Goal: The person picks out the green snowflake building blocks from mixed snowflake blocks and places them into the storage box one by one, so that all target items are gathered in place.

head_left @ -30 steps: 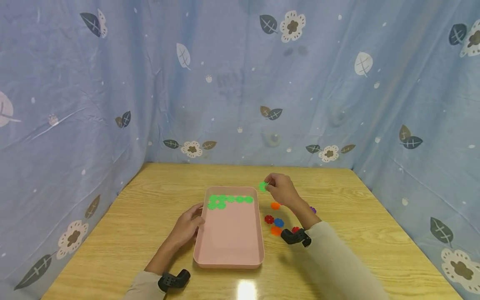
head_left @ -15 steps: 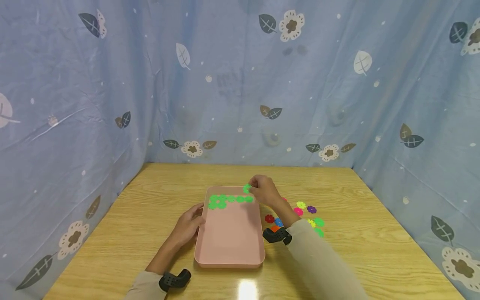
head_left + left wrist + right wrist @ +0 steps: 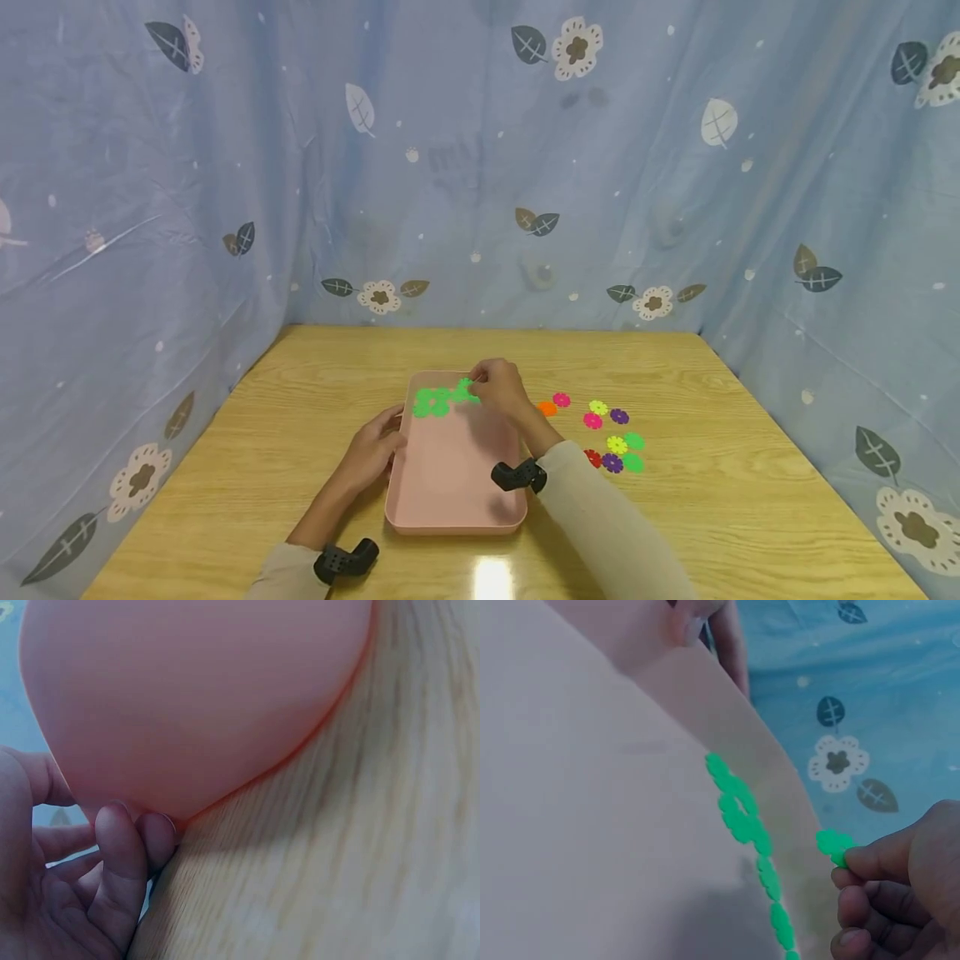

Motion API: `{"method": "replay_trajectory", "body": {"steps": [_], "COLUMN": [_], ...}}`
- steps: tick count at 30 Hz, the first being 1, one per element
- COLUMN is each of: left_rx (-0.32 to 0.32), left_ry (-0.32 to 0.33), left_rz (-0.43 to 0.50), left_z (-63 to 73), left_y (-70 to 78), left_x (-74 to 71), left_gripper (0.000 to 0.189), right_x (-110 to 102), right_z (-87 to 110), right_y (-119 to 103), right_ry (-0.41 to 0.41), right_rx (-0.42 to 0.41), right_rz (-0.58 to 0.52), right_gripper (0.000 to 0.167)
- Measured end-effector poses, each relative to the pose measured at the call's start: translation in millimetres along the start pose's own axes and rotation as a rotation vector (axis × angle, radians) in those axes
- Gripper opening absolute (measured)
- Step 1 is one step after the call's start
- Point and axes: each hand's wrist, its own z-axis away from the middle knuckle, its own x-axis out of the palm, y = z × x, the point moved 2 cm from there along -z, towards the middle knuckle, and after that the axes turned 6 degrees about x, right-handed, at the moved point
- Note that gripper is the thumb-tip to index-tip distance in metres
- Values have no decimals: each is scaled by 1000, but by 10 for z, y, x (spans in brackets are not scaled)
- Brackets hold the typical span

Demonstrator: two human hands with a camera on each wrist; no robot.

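Over the far end of a pink tray, my right hand pinches a green flower-shaped disc between thumb and forefinger. Beneath it, several like green discs lie in the tray along its far wall, with two more in front of them at the left corner. The right hand covers part of that row in the head view. My left hand grips the tray's left wall, thumb on the inside; the left wrist view shows the fingers at the tray's edge.
Right of the tray, loose flower discs lie on the wooden table: pink, yellow, purple, orange, red and green. A blue patterned curtain hangs behind the table and along both sides.
My right hand has moved left with the green disc, from beyond the tray's right side to over its far row. The left hand keeps its hold on the tray.
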Motion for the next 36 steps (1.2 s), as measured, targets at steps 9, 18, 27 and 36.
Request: {"method": "replay_trajectory", "body": {"steps": [9,18,27,36], "left_rx": [-3,-2,-23,-27], "left_ry": [3,-11,-10,-9], "left_rz": [6,-3,-6,-18], "left_z": [-19,-33,-6,-7], "left_y": [10,20,20,15], "left_x": [6,20,18,8], "left_gripper": [61,61,62,62], "right_x": [126,245,317,310], "right_z": [-50,-72,-75,-55], "right_y": [46,43,61,64], "right_ry": [-33,63,98,99], "right_rx": [75,54,145,91], "right_rz": [73,322,363,403], "right_gripper": [15,43,39,41]}}
